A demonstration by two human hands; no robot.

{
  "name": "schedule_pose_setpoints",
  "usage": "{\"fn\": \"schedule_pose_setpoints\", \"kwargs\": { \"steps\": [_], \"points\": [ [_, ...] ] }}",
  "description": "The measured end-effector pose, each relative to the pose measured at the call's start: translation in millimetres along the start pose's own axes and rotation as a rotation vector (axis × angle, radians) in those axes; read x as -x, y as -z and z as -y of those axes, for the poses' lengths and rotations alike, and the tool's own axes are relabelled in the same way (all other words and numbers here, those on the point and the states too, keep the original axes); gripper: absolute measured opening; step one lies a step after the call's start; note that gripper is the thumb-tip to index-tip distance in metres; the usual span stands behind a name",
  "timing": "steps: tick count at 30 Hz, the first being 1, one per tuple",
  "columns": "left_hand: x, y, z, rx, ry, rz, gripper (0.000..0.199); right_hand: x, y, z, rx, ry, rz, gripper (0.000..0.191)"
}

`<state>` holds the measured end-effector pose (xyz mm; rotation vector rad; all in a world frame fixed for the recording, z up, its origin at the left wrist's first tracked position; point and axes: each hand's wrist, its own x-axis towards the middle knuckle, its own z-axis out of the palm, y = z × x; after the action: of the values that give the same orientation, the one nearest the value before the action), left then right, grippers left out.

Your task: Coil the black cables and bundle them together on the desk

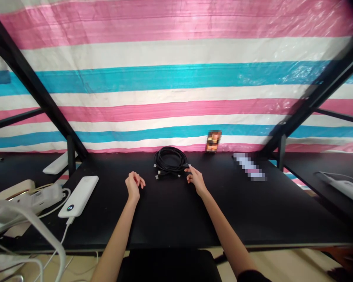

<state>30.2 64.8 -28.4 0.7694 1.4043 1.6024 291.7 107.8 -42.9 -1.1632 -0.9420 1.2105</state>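
A coil of black cables with several metal-tipped plugs lies on the black table toward the back. My right hand is at the coil's right edge, its fingertips closed on one cable end with a plug. The other fingers of that hand are curled below it. To the left of the coil, my left hand hovers or rests with loosely bent fingers, slightly apart, and nothing in them. Loose plugs, among them a silver plug, point out from the coil's front.
A white power bank with a cable lies left, near a white power strip. A blurred phone-like object lies right; a small blurred picture stands at the back. Black metal struts frame both sides before a striped sheet.
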Motion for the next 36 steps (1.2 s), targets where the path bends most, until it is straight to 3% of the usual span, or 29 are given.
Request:
{"fn": "schedule_pose_setpoints", "kwargs": {
  "steps": [7,15,27,36],
  "points": [
    [20,-15.9,-1,-0.196,-0.218,0.047,0.024,2,-3,1,0.083,0.059,-0.02,0.064],
    [20,-27.3,-7,-0.308,-0.385,0.047,0.023,9,-4,8,0.111,0.173,-0.062,0.056],
    [11,10.1,11,-0.332,-0.471,-0.059,0.033,14,-5,15,0.108,0.233,-0.055,0.037],
    [19,5.7,8,-0.473,-0.564,0.07,0.04,12,-2,14,0.154,0.29,-0.119,0.034]
  ]
}}
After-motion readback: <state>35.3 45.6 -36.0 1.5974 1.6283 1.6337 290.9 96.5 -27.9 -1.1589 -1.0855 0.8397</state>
